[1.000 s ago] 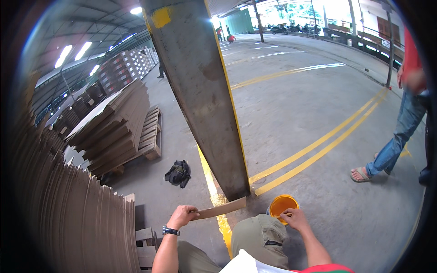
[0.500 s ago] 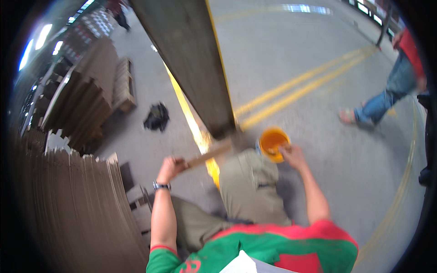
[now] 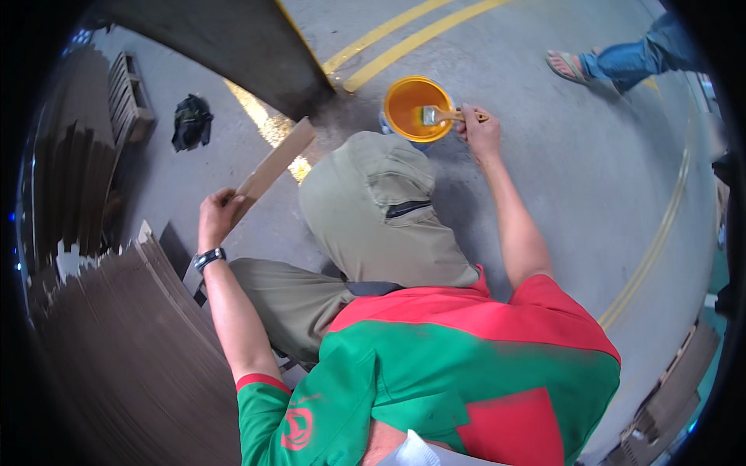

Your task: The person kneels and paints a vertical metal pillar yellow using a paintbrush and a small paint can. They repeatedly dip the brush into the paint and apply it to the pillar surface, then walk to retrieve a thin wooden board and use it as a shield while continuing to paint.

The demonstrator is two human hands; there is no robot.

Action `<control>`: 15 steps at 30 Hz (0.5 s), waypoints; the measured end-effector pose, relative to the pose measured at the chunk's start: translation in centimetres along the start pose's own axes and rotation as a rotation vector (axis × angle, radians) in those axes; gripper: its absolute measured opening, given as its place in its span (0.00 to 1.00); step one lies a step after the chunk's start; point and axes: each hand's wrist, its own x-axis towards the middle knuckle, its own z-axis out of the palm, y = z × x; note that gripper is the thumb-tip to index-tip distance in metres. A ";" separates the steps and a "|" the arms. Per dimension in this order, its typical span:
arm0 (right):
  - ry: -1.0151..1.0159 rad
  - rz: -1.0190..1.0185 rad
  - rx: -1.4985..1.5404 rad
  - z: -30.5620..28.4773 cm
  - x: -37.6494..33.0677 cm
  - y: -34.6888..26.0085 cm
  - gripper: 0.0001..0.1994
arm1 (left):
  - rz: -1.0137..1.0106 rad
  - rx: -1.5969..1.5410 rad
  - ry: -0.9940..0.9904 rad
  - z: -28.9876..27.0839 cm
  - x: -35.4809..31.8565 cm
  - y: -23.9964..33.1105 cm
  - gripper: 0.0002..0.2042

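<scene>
One paint bucket [image 3: 417, 109] (orange inside); one paintbrush [image 3: 444, 116]; one cardboard strip [image 3: 273, 165]; one wristwatch [image 3: 208, 258]; one black rag [image 3: 190, 122]; one wooden pallet [image 3: 129, 97]; two yellow floor lines [image 3: 404, 39]; one bystander's sandalled foot [image 3: 566, 65].

open floor [image 3: 544, 93] right of bucket [image 3: 418, 109] | pillar [image 3: 225, 39] blocks left | knee [image 3: 365, 179] crowds near side

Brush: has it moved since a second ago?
Yes. The right hand now holds the brush with its bristles in the orange bucket; earlier that hand was at the rim, no brush visible.
</scene>
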 end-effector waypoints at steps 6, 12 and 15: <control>0.037 0.163 0.432 -1.4 0.1 2.5 0.15 | -0.082 0.035 0.009 0.4 0.0 -0.7 0.12; -0.029 0.274 0.674 -0.1 -0.5 0.4 0.15 | -0.082 0.158 0.015 0.3 -0.1 -1.2 0.12; -0.040 0.145 0.811 0.9 -0.1 -4.2 0.16 | -0.064 -0.053 0.000 0.3 0.0 -1.4 0.14</control>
